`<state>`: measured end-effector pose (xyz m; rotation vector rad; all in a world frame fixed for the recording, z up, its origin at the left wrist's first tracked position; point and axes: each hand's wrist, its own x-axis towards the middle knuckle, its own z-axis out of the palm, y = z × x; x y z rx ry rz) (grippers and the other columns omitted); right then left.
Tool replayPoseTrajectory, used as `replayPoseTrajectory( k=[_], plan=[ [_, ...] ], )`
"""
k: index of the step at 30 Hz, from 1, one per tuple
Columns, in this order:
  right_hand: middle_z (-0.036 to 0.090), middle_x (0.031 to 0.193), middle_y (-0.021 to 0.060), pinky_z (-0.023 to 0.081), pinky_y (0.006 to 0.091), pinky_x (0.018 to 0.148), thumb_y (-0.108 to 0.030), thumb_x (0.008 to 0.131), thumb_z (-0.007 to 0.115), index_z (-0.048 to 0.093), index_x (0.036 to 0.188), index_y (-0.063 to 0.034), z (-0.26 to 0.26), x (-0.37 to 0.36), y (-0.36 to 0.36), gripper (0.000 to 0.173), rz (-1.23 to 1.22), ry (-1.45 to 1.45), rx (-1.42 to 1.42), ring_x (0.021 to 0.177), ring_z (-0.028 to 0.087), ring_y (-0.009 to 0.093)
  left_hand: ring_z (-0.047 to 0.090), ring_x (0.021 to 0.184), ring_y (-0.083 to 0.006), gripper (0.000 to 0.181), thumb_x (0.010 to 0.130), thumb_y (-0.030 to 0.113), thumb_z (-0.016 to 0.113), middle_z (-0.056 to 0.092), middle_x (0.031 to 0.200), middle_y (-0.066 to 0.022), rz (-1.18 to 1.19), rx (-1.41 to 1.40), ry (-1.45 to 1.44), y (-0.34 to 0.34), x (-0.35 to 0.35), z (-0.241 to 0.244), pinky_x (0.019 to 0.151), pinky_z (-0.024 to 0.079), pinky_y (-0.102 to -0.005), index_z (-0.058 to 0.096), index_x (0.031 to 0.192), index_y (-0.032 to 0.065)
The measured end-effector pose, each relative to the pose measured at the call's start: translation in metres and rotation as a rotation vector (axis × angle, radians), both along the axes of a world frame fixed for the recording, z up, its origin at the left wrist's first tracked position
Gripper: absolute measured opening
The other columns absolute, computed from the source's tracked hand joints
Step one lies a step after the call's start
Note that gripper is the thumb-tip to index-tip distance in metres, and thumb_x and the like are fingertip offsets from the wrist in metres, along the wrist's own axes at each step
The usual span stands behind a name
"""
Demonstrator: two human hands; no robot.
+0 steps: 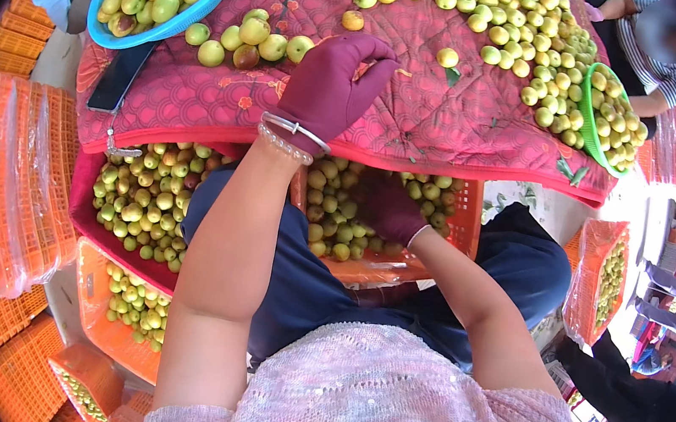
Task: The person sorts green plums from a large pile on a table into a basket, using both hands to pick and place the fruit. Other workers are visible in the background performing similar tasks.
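My left hand [336, 86], in a maroon glove, is raised over the red quilted cloth [401, 117]; its fingers curl toward the thumb and I cannot tell whether anything is between them. A few green jujube fruits [273, 47] lie just left of it, and one yellowish fruit [353, 20] lies beyond it. My right hand [391, 208], gloved alike, reaches down into an orange plastic crate [471, 222] between the knees. It rests among the green fruits [330, 194] there, with its fingertips in shadow under the cloth's edge.
A blue plastic basket [200, 17] and a green one [591, 132] hold fruit on the cloth. A smartphone [117, 76] lies near its left edge. Fruit fills a red-lined container [83, 203] at left. Stacked orange crates [14, 187] stand farther left. Two other people sit across, at the corners.
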<state>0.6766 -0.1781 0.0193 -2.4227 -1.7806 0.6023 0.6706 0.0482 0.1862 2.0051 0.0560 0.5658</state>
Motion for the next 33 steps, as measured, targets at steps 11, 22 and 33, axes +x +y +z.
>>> replayPoseTrajectory(
  k=[11,22,33],
  plan=[
    [0.062,0.116,0.0182,0.052,0.0362,0.083,-0.016,0.084,0.068,0.052,0.130,-0.0060,0.029,0.005,-0.054,0.049,-0.542,0.332,-0.091,0.093,0.065,0.034,0.068,0.086,-0.0317,0.024,0.087,0.021,0.064,0.069,0.093,-0.0185,0.122,-0.006,0.047,0.022,0.003,-0.015,0.074,0.052,-0.0377,0.066,0.097,0.0000],
    [0.067,0.093,0.0163,0.051,0.0406,0.074,-0.026,0.086,0.067,0.063,0.103,-0.0023,0.101,0.159,0.023,0.029,-0.903,-0.101,0.566,0.084,0.065,0.033,0.066,0.089,-0.0323,0.023,0.087,0.019,0.064,0.067,0.094,-0.0184,0.057,0.240,0.125,0.007,0.024,-0.010,0.077,0.051,-0.0383,0.065,0.098,-0.0008],
    [0.068,0.093,0.0172,0.052,0.0455,0.077,-0.035,0.083,0.067,0.069,0.094,-0.0073,0.210,0.179,-0.150,0.031,-0.692,-0.352,-0.560,0.088,0.065,0.036,0.065,0.092,-0.0336,0.024,0.086,0.023,0.063,0.068,0.099,-0.0151,0.088,0.303,0.208,0.016,0.022,-0.013,0.079,0.051,-0.0399,0.066,0.098,0.0025]
  ],
)
